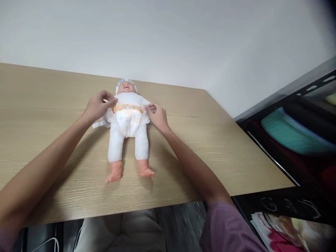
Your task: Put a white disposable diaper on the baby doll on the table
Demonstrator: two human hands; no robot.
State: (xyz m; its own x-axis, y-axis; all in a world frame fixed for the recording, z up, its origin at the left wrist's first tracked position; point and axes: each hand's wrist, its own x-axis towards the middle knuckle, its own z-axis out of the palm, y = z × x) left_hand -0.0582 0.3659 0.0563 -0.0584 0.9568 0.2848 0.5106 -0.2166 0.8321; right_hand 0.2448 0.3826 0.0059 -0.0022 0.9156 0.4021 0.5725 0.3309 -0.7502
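We are viewing a doll lying on its back on a light wooden table, feet toward us.

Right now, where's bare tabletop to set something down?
Bare table: right of the right hand and forearm, out to the black rack; left of the left hand, back to the wall; a strip between the doll's feet and the front edge. Crowded: doll's waist, hands either side of the diaper.
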